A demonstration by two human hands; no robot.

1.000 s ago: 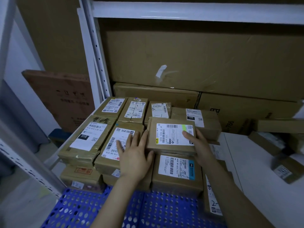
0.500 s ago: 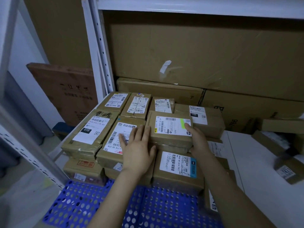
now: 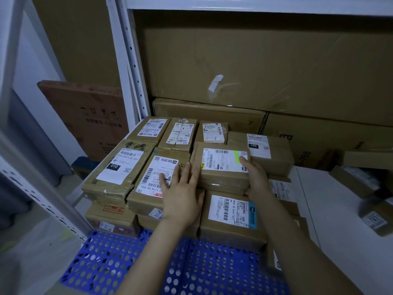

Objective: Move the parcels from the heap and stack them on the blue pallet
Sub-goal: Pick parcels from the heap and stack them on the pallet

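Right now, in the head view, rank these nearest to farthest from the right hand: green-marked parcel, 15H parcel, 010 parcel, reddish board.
1. Green-marked parcel: the right hand grips its right corner.
2. 15H parcel: just behind it, to the right.
3. 010 parcel: left edge of the stack.
4. Reddish board: far left, standing apart.

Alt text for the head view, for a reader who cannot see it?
Two bare hands seat a green-marked parcel on top of labelled brown parcels stacked on a blue pallet. The left hand lies flat on the neighbouring parcel, against the green-marked parcel's left side; the right hand grips its right edge. Large cartons stand behind.
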